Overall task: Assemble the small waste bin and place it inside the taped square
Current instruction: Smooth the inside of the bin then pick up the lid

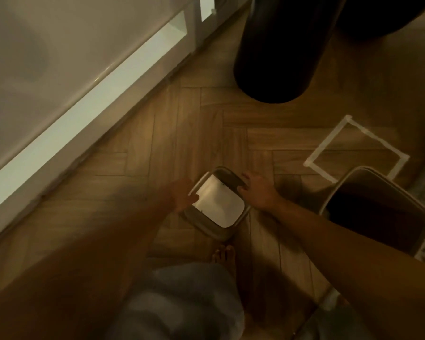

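Hands first: my left hand (182, 195) rests on the near-left edge of the lid (217, 201), fingers spread along its rim, and my right hand (257, 192) presses on the far-right edge, fingers splayed over the dark strip there. Neither hand is closed around anything; whether they truly grip the rim or only touch it, I cannot tell in this dim, blurred view.

Taking the taped square (356, 148) as my landmark, the lid lies on the wooden floor (157, 133) to its left and nearer to me, well apart from the tape. It lies flat, its pale swing flap facing up, and its long axis runs diagonally, from far-left to near-right. The bin body (378, 212) stands upright just on the near side of the taped square, its open mouth upward, its far corner covering part of the tape's near edge. Beyond the square, to its far left, stands a dark cylinder (280, 50). My bare foot (225, 256) shows below the lid.
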A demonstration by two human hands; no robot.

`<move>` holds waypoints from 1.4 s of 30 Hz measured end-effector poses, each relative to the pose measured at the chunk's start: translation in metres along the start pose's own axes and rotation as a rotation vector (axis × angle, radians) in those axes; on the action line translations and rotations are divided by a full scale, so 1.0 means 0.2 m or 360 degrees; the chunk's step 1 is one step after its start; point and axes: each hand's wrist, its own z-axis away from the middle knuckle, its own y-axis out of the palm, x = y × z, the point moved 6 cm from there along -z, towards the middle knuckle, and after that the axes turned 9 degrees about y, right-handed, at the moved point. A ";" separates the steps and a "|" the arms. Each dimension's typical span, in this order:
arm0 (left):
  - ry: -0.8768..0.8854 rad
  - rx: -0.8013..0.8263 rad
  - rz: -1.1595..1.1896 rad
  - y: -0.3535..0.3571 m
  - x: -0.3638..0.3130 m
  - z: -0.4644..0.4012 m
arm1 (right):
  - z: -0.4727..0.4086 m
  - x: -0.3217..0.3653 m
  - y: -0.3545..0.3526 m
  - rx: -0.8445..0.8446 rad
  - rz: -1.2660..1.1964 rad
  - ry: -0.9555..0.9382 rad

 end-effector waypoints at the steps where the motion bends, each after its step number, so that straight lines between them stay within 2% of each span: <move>1: 0.0023 -0.0013 -0.0005 0.02 0.03 0.00 | -0.03 -0.01 0.05 0.0036 -0.0011 0.0018; 5: 0.0075 -0.0094 0.0081 0.09 0.11 -0.01 | -0.08 -0.03 0.18 0.0105 -0.0041 0.0057; 12: 0.0026 -0.0105 -0.0087 0.11 0.12 -0.08 | -0.08 -0.03 0.28 0.0254 0.0019 0.0055; 17: 0.0078 -0.0230 0.0011 0.04 -0.01 -0.07 | -0.04 -0.01 0.26 0.0320 0.0005 0.0019; 21: 0.0180 -0.0083 0.0193 -0.05 -0.20 -0.03 | 0.02 0.02 0.18 0.0387 0.0028 -0.0012; 23: 0.0236 -0.0088 0.0196 -0.11 -0.30 -0.01 | 0.07 0.04 0.13 0.0422 0.0044 -0.0039; 28: 0.0224 -0.0027 0.0158 -0.21 -0.56 0.07 | 0.22 0.08 -0.03 0.0362 0.0031 -0.0122; 34: 0.0270 -0.0099 0.0049 -0.36 -0.89 0.15 | 0.50 0.07 -0.26 0.0198 0.0029 -0.0196; 42: 0.0292 -0.0406 0.0199 -0.54 -1.32 0.28 | 0.79 0.02 -0.56 -0.0090 -0.0044 -0.0313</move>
